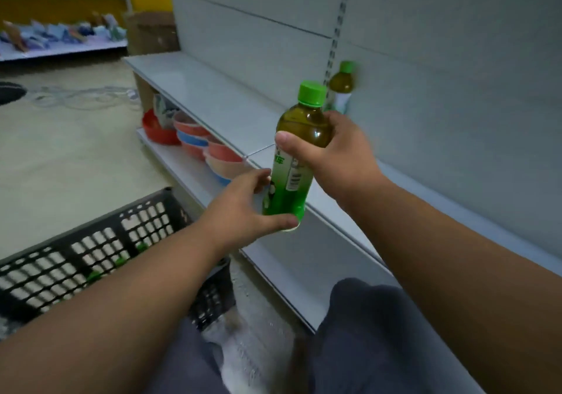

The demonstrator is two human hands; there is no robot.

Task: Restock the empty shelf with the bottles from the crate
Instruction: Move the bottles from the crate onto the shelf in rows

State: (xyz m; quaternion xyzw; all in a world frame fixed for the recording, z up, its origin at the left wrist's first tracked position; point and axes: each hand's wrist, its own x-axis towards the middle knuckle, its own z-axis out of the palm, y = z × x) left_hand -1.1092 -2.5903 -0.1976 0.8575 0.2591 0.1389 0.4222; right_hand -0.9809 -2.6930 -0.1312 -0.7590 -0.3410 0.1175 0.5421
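A green-capped tea bottle (pixel 299 138) with a green label is held upright in front of the grey shelf (pixel 213 95). My right hand (pixel 331 156) grips its upper body. My left hand (pixel 243 208) cups its base, thumb under the bottom. A second bottle of the same kind (pixel 342 87) stands on the shelf against the back panel, just behind the held one. The dark plastic crate (pixel 91 259) sits on the floor at lower left; green caps show through its lattice wall.
Below the grey shelf, a lower shelf holds stacked red, pink and blue bowls (pixel 197 141). A cardboard box (pixel 152 33) stands at the shelf's far end. My knees in grey trousers (pixel 365 317) are close to the shelf edge. Beige floor lies to the left.
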